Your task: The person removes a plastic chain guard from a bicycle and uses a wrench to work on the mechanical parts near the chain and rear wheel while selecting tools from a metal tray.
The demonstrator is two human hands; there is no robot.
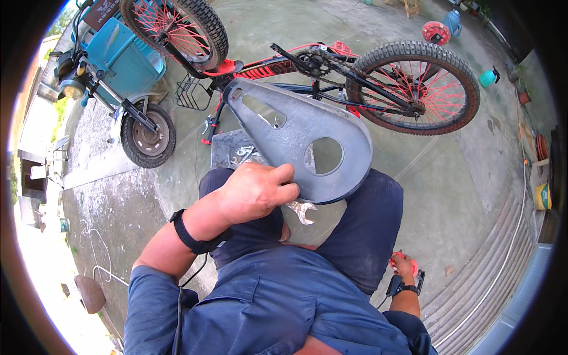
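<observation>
Grey guard plate (pixel 290 139), apparently plastic, teardrop-shaped, pierced by a round hole and a slot: held above the knees (pixel 378 204), its near edge pinched by the left hand (pixel 254 188), with a wrench (pixel 304 212) projecting beneath. Judged light, thin and fairly stiff, possibly slippery; best gripped by the rim or through the round hole, near the heavier broad end. Right hand (pixel 404 266): lowered well apart, laid on a red object (pixel 413 267); whether it is clamped cannot be told. Beyond: grey tool tray (pixel 222 145), red-and-black bicycle (pixel 260 71). Farthest: motor tricycle (pixel 133 110), parked at left.
</observation>
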